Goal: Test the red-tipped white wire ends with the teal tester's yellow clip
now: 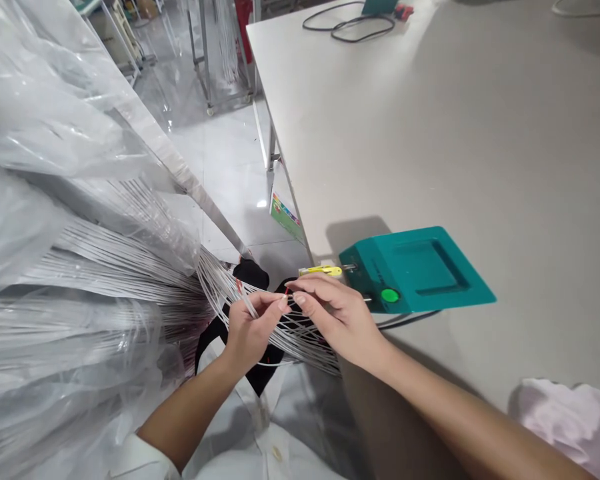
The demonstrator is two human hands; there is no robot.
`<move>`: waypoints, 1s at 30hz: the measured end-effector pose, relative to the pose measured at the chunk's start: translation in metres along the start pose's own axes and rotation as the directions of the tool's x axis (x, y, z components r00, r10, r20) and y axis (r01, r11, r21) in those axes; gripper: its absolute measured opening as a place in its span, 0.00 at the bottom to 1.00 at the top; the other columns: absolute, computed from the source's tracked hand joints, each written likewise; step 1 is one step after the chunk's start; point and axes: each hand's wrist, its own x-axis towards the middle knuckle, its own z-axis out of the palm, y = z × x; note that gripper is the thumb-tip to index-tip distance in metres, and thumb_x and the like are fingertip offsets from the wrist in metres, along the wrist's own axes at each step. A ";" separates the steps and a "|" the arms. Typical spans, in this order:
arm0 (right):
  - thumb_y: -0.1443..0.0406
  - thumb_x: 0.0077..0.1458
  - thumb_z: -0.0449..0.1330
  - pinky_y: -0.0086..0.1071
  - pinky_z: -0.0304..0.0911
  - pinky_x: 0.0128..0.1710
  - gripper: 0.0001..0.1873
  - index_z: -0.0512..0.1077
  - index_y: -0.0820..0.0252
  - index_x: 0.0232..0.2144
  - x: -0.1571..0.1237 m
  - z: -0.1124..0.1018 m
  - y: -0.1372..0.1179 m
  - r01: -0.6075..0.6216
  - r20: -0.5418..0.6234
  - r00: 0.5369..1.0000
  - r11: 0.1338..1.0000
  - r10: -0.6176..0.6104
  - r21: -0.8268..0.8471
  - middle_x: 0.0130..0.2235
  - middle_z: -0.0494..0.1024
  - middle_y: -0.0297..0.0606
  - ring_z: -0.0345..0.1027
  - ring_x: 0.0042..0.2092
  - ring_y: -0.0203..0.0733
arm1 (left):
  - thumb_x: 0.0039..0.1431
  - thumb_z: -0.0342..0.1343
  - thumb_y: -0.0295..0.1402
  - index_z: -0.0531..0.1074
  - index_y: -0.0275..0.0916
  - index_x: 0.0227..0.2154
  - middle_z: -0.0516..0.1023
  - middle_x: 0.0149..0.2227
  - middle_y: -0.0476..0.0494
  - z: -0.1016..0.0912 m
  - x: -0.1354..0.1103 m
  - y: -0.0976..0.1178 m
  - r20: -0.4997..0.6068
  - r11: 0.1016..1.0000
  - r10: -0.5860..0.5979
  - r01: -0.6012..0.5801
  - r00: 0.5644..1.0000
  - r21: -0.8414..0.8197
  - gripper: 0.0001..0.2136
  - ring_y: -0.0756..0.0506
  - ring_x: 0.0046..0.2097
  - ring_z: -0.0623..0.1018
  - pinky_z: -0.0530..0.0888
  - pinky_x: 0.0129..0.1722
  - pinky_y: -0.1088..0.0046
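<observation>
A thick bundle of thin white cables hangs from a rack on the left, partly under clear plastic sheeting. My left hand is closed, pinching one white cable end near its tip. My right hand meets it from the right, fingers pressed together on the same cable end, where a bit of red shows. Both hands hover just off the table's near left corner, close to a teal box with a green button and a yellow part at its left side.
The grey table fills the right side. A black cord lies coiled at its far end. A pale pink cloth sits at the near right edge. Shiny floor and metal rack legs lie beyond on the left.
</observation>
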 end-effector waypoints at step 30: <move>0.66 0.55 0.55 0.28 0.62 0.26 0.09 0.68 0.59 0.23 -0.002 0.009 -0.002 -0.125 -0.043 0.991 0.992 0.124 -0.008 0.24 0.72 0.35 0.65 0.27 0.35 | 0.47 0.60 0.33 0.75 0.35 0.24 0.78 0.25 0.45 0.008 -0.002 -0.008 -0.001 1.000 0.004 -0.004 1.000 -0.031 0.06 0.50 0.28 0.74 0.70 0.32 0.73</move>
